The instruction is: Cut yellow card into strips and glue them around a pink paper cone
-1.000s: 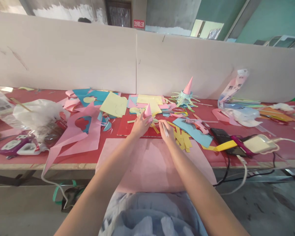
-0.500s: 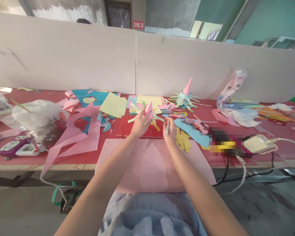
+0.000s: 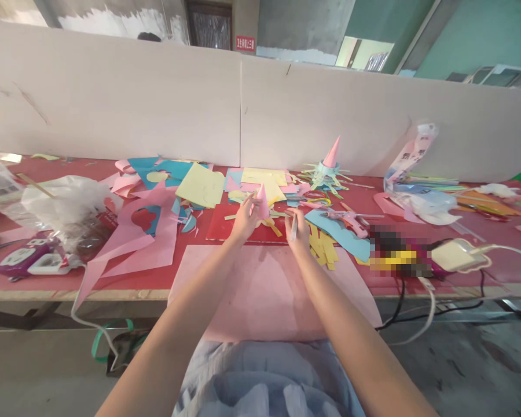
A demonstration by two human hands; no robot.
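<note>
My left hand [image 3: 246, 217] is closed on a pink paper cone [image 3: 263, 202] whose tip points up. Yellow and pale green paper strips [image 3: 272, 227] stick out around the cone's base, over a red board [image 3: 223, 230]. To the right, my right hand [image 3: 299, 229] is closed around a thin, whitish, pen-like stick [image 3: 294, 225], held upright and close to the strip ends. Its exact kind is too small to make out. Cut yellow strips [image 3: 323, 248] lie beside my right wrist. A similar finished-looking pink cone [image 3: 331, 153] with a blue band and strips stands farther back.
A pink glue gun [image 3: 351, 223] rests on blue paper [image 3: 336, 231] at right, near a white charger [image 3: 458, 255] with cables. Pink paper scraps [image 3: 156, 249], a plastic bag [image 3: 69, 202] and a purple box [image 3: 24, 258] lie left. A white partition [image 3: 156, 104] stands behind.
The cone has turned and shifted slightly left and down in my left hand, and its strips point differently. My right hand has barely moved.
</note>
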